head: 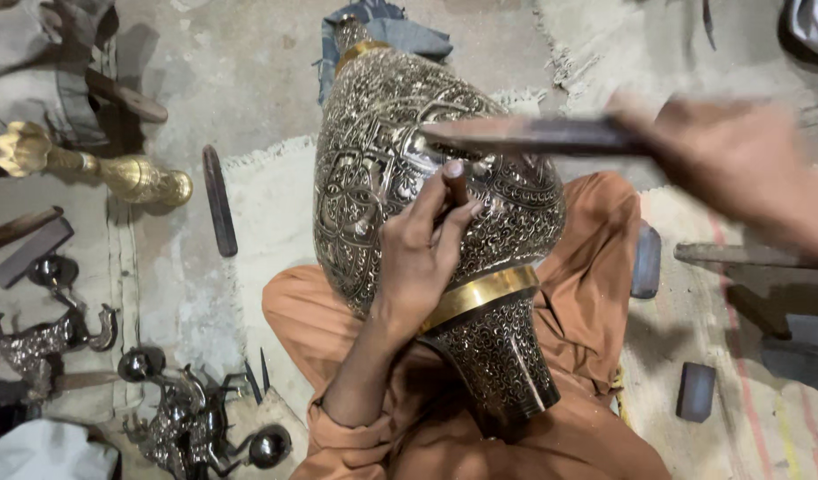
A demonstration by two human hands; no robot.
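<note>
Basically, large engraved brass vase (pixel 426 187) lies across lap for support. Left hand (pixel 418 253) fingers pinch a short dark chisel (pixel 458 182) w/ tip on metal; right hand (pixel 738 156), blurred, grips a dark hammer (pixel 533 135) over it.

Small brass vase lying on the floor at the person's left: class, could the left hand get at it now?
Probably not: the left hand is pinching a chisel against the big engraved vase; the small brass vase lies well away.

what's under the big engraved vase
The engraved vase lies across the person's lap, on orange cloth. Its far neck rests on a grey-blue cloth. The floor directly beneath is covered by the vase.
</note>
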